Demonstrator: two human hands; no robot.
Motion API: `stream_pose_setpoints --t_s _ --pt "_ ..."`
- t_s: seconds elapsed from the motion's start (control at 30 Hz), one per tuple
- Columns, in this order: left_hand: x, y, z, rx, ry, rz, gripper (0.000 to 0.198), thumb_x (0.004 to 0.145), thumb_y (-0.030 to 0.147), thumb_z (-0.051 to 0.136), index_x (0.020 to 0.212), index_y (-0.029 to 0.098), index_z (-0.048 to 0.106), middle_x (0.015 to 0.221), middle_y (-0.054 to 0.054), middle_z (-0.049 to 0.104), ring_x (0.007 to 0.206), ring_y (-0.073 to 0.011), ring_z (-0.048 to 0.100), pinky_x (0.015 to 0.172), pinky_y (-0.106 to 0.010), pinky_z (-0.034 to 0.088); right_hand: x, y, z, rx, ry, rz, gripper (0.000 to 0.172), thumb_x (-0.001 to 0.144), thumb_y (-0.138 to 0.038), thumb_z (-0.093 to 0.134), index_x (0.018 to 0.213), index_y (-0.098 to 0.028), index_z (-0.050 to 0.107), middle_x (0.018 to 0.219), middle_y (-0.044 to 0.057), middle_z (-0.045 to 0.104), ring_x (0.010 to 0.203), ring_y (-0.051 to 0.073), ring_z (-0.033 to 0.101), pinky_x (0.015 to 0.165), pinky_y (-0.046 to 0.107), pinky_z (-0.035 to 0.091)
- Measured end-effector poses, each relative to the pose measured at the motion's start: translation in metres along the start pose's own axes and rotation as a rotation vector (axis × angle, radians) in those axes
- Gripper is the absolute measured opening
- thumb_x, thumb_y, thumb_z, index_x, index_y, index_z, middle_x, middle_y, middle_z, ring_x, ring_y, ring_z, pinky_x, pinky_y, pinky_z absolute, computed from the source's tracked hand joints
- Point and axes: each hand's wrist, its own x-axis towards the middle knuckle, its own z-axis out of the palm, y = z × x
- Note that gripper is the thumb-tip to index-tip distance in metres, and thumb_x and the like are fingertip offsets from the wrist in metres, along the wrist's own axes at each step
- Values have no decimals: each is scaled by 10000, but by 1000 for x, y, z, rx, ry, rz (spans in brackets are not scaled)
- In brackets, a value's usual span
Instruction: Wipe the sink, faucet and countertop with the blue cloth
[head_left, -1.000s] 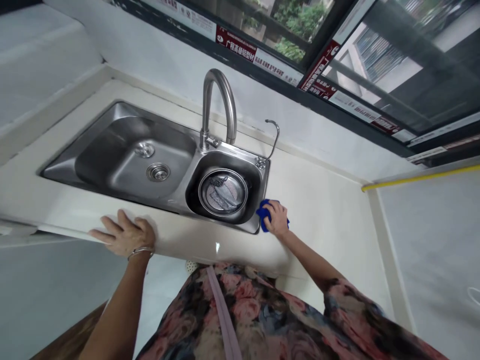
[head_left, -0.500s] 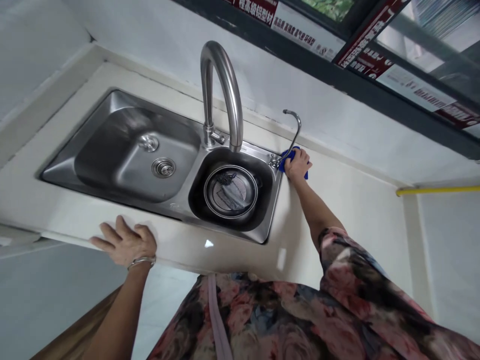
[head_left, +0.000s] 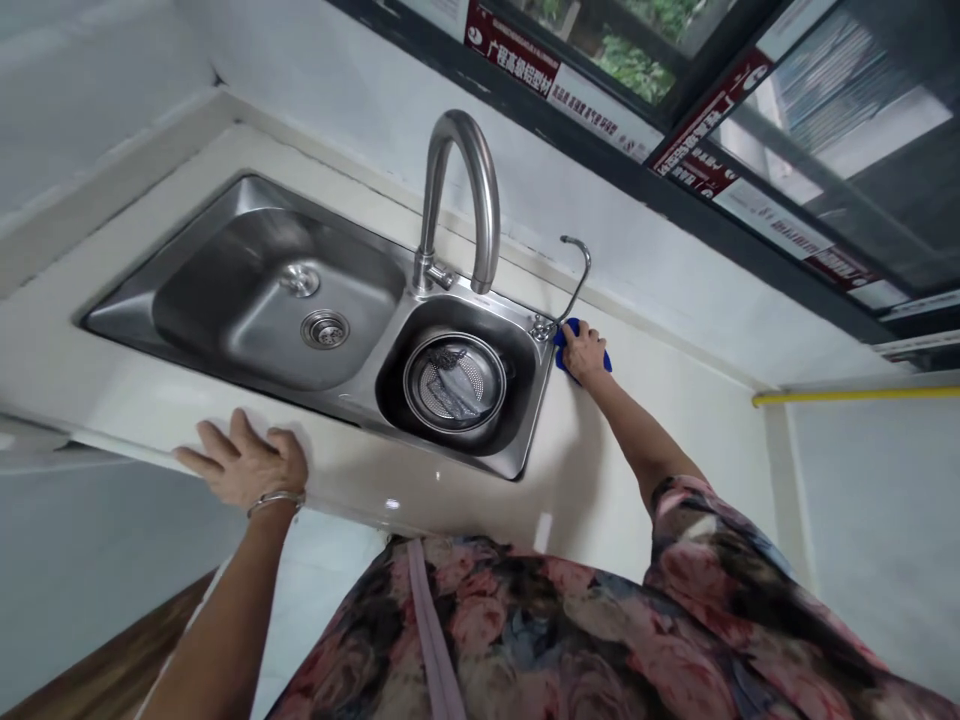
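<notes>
My right hand is closed over a blue cloth, pressing it on the counter at the far right corner of the steel sink, just beside the small thin tap. My left hand lies flat with fingers spread on the front edge of the pale countertop, left of the sink's middle. It holds nothing. A bracelet sits on that wrist.
The sink has two bowls: a large left one with a drain and a small right one holding a round metal strainer basket. A tall curved faucet rises behind them. A window runs above the wall; a yellow pipe crosses at right.
My right hand slid the blue cloth from the sink's near right corner up to its far right corner by the small tap. My left hand stayed on the counter edge.
</notes>
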Motion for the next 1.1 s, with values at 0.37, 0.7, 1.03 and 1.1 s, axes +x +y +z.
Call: stream_pose_setpoints --t_s 0.37,0.7,1.03,1.1 --pt "-2 8 -7 38 -6 -54 698 980 365 568 1610 71 498 1748 -249 320 1646 -544 100 1314 -774 136 28 6 -13 -150 -36 -155 502 1015 -238 395 1454 -220 638 1509 211 458 1225 381 440 993 526 405" --pt "-3 11 -9 28 -8 -61 683 993 345 570 1630 113 482 1758 -231 312 1642 -556 95 1306 -779 180 4 26 5 81 30 -127 648 1046 -526 423 1633 -255 466 1591 197 407 1236 390 480 1011 530 500" --pt "-3 13 -10 16 -20 -80 691 1011 375 534 1633 80 464 1766 -225 294 1649 -540 68 1319 -764 130 0 21 9 62 134 -158 518 1107 -381 347 1579 -311 547 1765 109 252 1241 344 487 999 485 491" --pt "-3 11 -9 29 -22 -73 693 1007 372 545 1628 75 468 1761 -237 296 1653 -533 65 1322 -762 112 7 20 9 61 132 -137 504 1100 -351 351 1547 -332 582 1733 102 312 1224 352 476 976 492 485"
